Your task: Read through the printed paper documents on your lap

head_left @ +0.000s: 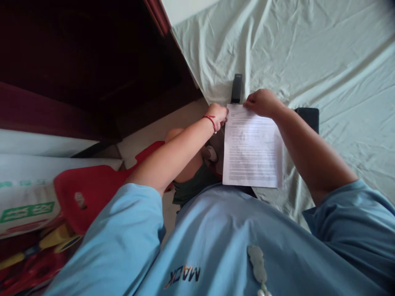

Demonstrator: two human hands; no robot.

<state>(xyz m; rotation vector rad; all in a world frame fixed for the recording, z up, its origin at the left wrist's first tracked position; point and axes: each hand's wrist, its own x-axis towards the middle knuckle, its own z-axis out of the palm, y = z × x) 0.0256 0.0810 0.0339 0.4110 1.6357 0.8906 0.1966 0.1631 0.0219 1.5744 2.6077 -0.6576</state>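
A printed sheet of paper, perhaps with others beneath it, lies in front of me, its lower edge near my shirt. My left hand, with a red string bracelet at the wrist, is closed on the sheet's upper left corner. At the top edge, right of the middle, my right hand pinches the paper, with the fingertips partly hidden. Just beyond the top edge, between my two hands, lies a black stapler, its near end at or close to the paper.
A pale green cloth covers the surface ahead and to the right. A dark flat case lies behind my right forearm. On the left are a dark wooden cabinet, a red plastic chair and a white printed bag.
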